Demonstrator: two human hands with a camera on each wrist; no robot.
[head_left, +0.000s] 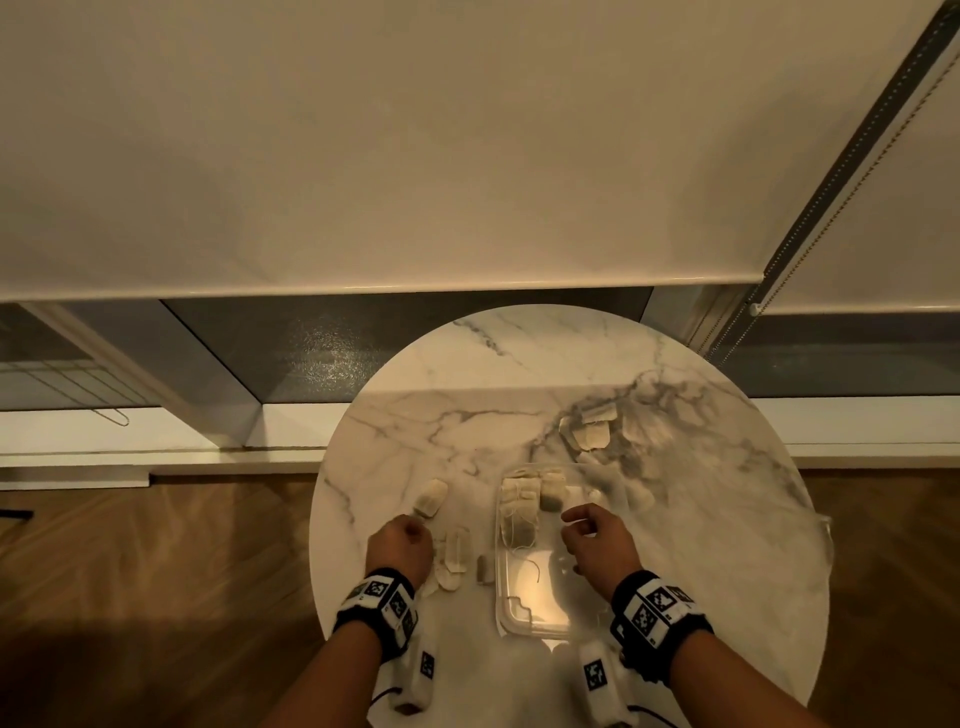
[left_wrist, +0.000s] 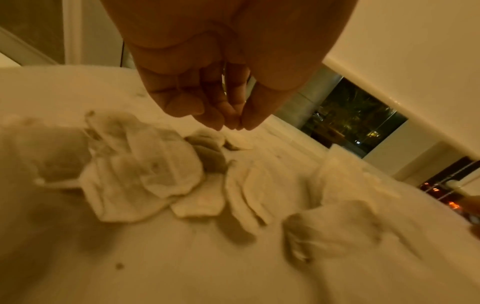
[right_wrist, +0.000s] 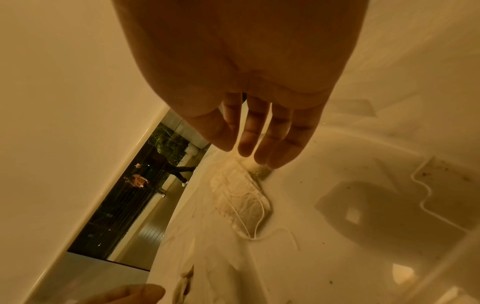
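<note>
On a round marble table (head_left: 467, 374) stands a clear plastic container (head_left: 540, 597) with several tea bags (head_left: 519, 504) at its far end. My right hand (head_left: 576, 525) hovers over them, fingers nearly straight and holding nothing; the wrist view shows the right hand (right_wrist: 249, 152) just above a stringed tea bag (right_wrist: 241, 197). My left hand (head_left: 410, 525) hangs left of the container, above loose tea bags (head_left: 454, 558). In its wrist view the left hand (left_wrist: 233, 123) has curled fingers whose tips meet the thumb, with nothing seen between them, over a blurred heap of tea bags (left_wrist: 145, 164).
One tea bag (head_left: 431, 498) lies just beyond my left hand. More tea bags (head_left: 592, 431) are piled at the table's back right. A small dark piece (head_left: 484, 569) sits between the loose bags and the container. Wooden floor surrounds the table; a window and blind stand behind.
</note>
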